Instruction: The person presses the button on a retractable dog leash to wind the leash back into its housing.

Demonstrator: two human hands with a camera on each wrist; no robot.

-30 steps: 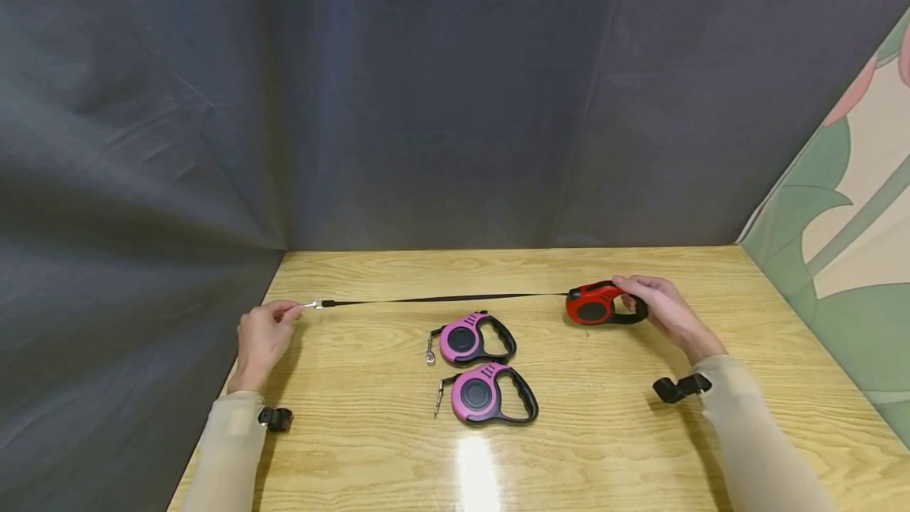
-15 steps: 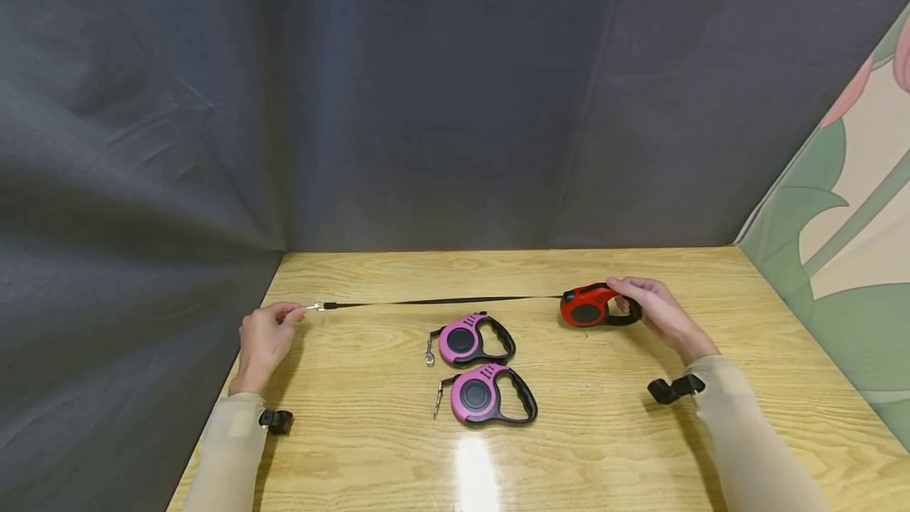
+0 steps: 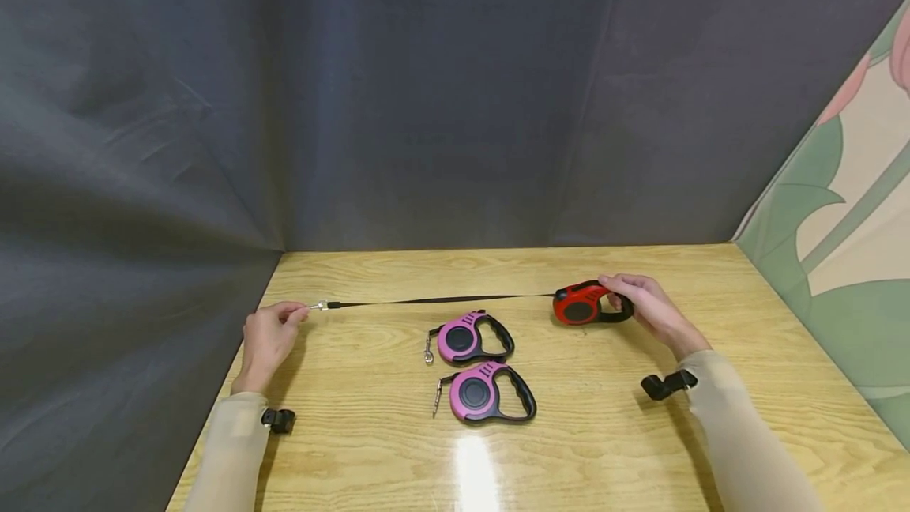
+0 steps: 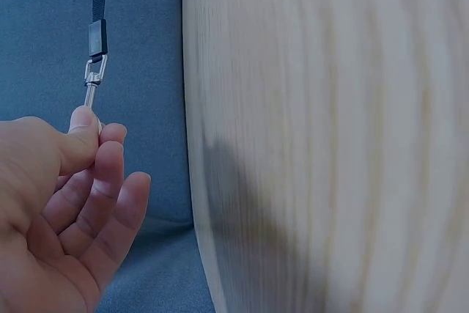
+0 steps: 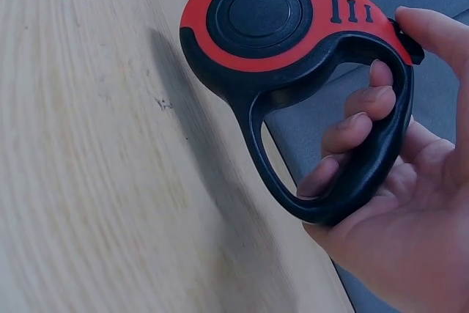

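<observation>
My right hand (image 3: 645,305) grips the black loop handle of a red retractable dog leash (image 3: 577,305), fingers curled through the loop. In the right wrist view the thumb rests on a black button at the top of the leash casing (image 5: 258,16). From the casing a thin black strap (image 3: 441,300) runs left, stretched nearly straight above the table. At its far end my left hand (image 3: 268,342) pinches the silver snap hook (image 4: 91,93) between thumb and forefinger; the hook's tip is hidden by the fingers. Both hands are raised over the wooden surface.
Two pink and black retractable leashes, an upper one (image 3: 462,338) and a lower one (image 3: 476,393), lie on the wooden table (image 3: 355,449) between the hands, nearer than the strap. A dark grey curtain (image 3: 441,101) stands behind and left; a floral panel (image 3: 853,259) borders the right.
My right hand has moved slightly left with the red leash, and the stretch of strap between the hands is a little shorter. My left hand has barely moved, still pinching the hook.
</observation>
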